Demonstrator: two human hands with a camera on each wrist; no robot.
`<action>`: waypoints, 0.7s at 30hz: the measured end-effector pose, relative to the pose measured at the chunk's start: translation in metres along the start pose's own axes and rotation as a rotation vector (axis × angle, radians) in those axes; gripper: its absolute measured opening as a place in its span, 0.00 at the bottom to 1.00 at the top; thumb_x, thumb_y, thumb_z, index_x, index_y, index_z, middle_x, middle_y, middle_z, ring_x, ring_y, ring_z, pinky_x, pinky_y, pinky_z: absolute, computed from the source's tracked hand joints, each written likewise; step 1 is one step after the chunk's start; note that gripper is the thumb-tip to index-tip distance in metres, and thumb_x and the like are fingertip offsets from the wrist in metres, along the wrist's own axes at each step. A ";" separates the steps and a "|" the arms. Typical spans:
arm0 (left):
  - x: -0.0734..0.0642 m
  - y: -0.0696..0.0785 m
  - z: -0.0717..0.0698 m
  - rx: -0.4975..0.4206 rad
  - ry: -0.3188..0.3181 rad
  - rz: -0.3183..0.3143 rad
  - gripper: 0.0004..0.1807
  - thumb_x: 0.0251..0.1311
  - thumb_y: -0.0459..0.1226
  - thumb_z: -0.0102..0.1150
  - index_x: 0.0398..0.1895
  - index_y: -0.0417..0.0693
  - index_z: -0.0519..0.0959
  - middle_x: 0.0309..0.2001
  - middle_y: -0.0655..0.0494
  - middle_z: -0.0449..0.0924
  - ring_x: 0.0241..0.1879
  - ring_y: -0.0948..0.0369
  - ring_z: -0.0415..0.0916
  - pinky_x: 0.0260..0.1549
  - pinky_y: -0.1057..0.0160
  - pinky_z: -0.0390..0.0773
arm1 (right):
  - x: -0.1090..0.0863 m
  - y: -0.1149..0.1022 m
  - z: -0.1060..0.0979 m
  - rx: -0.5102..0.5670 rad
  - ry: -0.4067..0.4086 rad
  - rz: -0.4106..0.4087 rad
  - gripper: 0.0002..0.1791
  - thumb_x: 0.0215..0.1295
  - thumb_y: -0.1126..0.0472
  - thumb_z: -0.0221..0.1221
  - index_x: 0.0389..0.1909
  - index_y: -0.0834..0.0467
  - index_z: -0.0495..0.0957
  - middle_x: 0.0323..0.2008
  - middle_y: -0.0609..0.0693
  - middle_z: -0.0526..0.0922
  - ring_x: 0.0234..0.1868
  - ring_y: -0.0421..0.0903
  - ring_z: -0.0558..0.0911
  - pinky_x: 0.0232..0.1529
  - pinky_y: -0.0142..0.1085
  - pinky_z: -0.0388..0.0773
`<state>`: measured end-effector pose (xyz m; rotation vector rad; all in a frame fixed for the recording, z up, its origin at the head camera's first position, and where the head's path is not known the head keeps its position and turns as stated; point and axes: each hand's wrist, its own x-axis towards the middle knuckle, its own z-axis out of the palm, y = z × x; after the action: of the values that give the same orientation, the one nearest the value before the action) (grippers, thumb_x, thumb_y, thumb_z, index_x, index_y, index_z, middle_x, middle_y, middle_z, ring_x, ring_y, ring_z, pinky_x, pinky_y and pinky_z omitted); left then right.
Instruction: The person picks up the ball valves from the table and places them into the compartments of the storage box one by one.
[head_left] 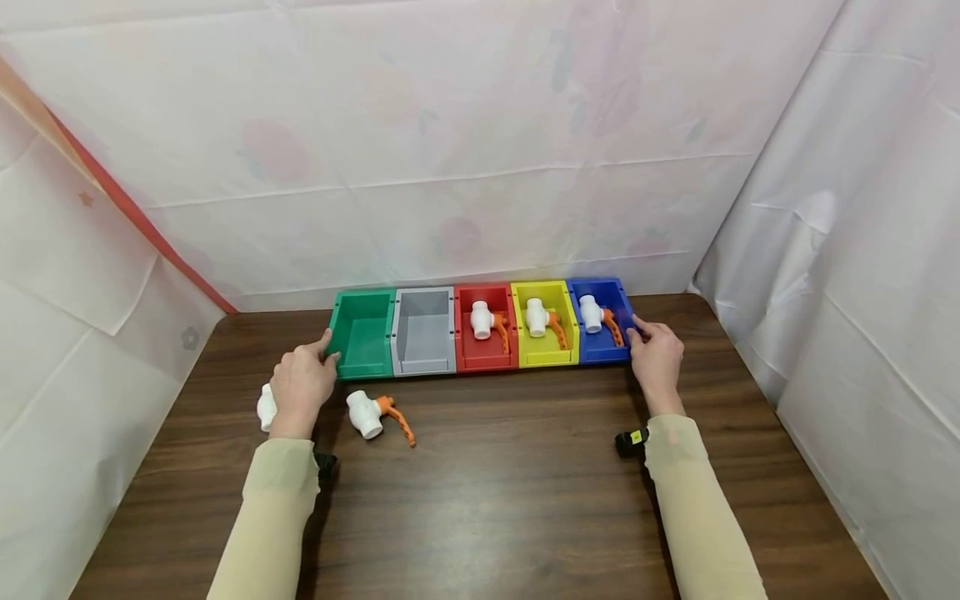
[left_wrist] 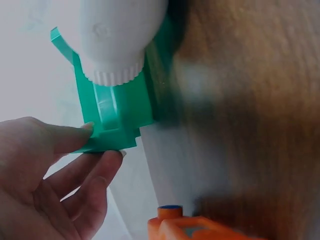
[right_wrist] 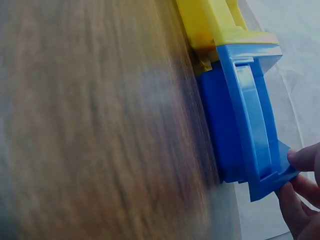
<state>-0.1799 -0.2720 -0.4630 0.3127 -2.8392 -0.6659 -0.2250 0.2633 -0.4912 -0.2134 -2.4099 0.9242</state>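
Observation:
My left hand [head_left: 303,379] is at the left end of a row of joined plastic bins. Its thumb and fingers pinch the side wall of the green bin [left_wrist: 102,137]. At the other end, my right hand [head_left: 657,357] pinches the outer edge of the blue bin [right_wrist: 262,150] between thumb and fingers. Inside the blue bin lies a white ball valve [head_left: 592,314] with an orange handle. Similar valves lie in the yellow bin [head_left: 544,358] and the red bin [head_left: 486,362]. The grey bin [head_left: 424,366] and the green one hold nothing visible.
Near my left hand, a white valve with an orange lever [head_left: 381,414] lies on the brown wooden table [head_left: 480,500]. Another white piece [head_left: 266,407] is partly hidden behind that hand. White patterned cloth [head_left: 450,142] hangs behind the bins and at both sides.

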 end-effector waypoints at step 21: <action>-0.008 0.007 -0.020 -0.014 0.026 0.032 0.21 0.70 0.47 0.55 0.57 0.45 0.82 0.57 0.38 0.78 0.30 0.43 0.76 0.22 0.49 0.73 | -0.001 0.004 -0.001 0.017 -0.042 0.076 0.20 0.64 0.64 0.67 0.57 0.54 0.83 0.53 0.59 0.84 0.47 0.59 0.82 0.53 0.52 0.73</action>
<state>-0.1684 -0.2724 -0.4439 0.2705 -2.8074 -0.6696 -0.2236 0.2665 -0.4944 -0.2842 -2.4459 0.9921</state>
